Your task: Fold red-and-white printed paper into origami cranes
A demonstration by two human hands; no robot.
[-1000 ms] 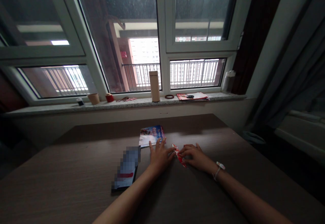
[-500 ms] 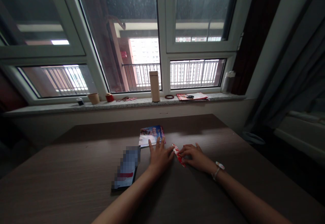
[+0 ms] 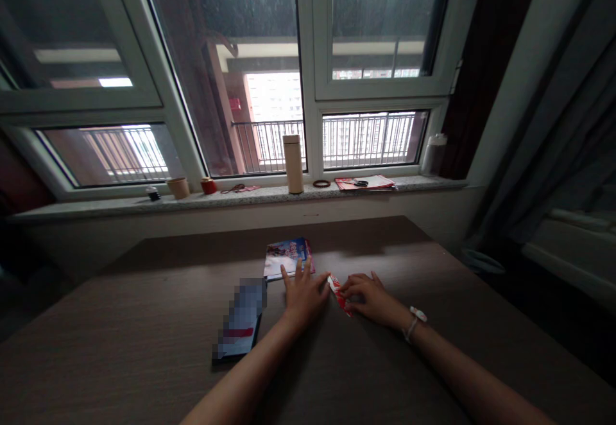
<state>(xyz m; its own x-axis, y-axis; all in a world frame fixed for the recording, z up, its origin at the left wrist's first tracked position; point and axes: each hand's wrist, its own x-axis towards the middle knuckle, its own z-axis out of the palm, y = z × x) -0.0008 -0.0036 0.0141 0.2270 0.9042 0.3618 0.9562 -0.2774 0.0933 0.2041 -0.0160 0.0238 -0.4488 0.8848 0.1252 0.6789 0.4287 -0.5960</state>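
A small folded red and white paper (image 3: 339,293) lies on the dark wooden table (image 3: 144,322) between my two hands. My left hand (image 3: 303,295) rests flat beside it with fingers spread, its thumb touching the paper's left edge. My right hand (image 3: 369,296) has its fingers curled, pressing on the right side of the paper; a pale bracelet sits on that wrist. A colourful booklet (image 3: 285,257) lies just beyond my left fingertips.
A dark phone-like slab (image 3: 240,319) lies left of my left arm. On the stone windowsill (image 3: 72,205) stand a tall beige flask (image 3: 292,163), a small cup (image 3: 178,187), a red pot (image 3: 208,185), scissors on red paper (image 3: 364,183) and a jar (image 3: 432,153). Curtains hang at right.
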